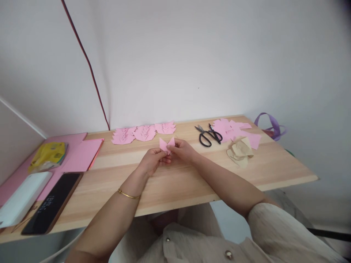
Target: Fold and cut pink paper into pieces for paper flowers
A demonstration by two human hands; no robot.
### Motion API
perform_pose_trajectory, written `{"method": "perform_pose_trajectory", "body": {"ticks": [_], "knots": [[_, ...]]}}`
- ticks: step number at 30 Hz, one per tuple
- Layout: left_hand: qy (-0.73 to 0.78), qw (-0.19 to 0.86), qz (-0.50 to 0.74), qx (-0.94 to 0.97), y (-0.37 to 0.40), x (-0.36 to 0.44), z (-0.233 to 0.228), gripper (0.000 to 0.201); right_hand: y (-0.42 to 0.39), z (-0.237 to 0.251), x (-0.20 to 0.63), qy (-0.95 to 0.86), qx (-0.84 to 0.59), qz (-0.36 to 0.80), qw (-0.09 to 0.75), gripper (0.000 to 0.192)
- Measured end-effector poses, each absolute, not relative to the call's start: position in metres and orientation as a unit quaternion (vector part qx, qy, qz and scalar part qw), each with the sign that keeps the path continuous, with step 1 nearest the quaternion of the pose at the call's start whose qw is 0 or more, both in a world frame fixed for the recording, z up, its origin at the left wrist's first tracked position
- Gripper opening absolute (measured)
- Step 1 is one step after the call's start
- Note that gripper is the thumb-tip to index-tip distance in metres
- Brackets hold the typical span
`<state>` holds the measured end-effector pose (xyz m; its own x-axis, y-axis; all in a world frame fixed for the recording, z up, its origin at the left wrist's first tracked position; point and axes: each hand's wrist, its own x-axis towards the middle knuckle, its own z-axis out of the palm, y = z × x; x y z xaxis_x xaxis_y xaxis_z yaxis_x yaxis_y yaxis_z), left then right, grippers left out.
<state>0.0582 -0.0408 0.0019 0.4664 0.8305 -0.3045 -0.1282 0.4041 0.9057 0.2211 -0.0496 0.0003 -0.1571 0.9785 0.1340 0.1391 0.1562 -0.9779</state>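
Between my two hands, over the middle of the table, is a small piece of folded pink paper (163,144) with two pointed tips standing up. My left hand (153,159) pinches its lower left side with thumb and fingers. From the right, my right hand (184,149) grips its other edge, thumb pressed on the front. The lower part of the paper is hidden by my fingers. Behind it, along the wall, several cut and folded pink paper pieces (144,133) lie in a row.
Right of my hands lie black-handled scissors (205,140), a black pen (215,134), pink paper scraps (227,128) and crumpled beige paper (240,150). At left are pink sheets (76,155), a yellow packet (48,156), a white case (24,199) and a phone (53,204). Purple ribbon (274,124) hangs at the right edge.
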Motion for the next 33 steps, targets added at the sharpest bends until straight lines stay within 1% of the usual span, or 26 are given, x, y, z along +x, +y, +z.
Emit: {"method": "perform_pose_trajectory", "body": {"ticks": [5,12,17,23,33], "knots": [[0.401,0.729,0.332,0.445,-0.0411,0.0592,0.0012,0.017,-0.0519,0.0031,0.2201,-0.600,-0.482,0.451,0.452,0.021],[0.395,0.725,0.331,0.456,-0.0398,0.0588,-0.0019,0.018,-0.0523,0.0025,0.2195,-0.593,-0.474,0.463,0.456,0.019],[0.395,0.705,0.342,0.479,-0.0381,0.0583,-0.0055,0.016,-0.0527,0.0030,0.2183,-0.590,-0.471,0.466,0.462,0.019],[0.401,0.689,0.341,0.499,-0.0390,0.0598,-0.0063,0.014,-0.0529,-0.0007,0.2170,-0.576,-0.500,0.449,0.466,0.016],[0.411,0.721,0.342,0.441,-0.0428,0.0626,-0.0008,0.018,-0.0519,0.0033,0.2184,-0.586,-0.521,0.412,0.464,0.016]]}}
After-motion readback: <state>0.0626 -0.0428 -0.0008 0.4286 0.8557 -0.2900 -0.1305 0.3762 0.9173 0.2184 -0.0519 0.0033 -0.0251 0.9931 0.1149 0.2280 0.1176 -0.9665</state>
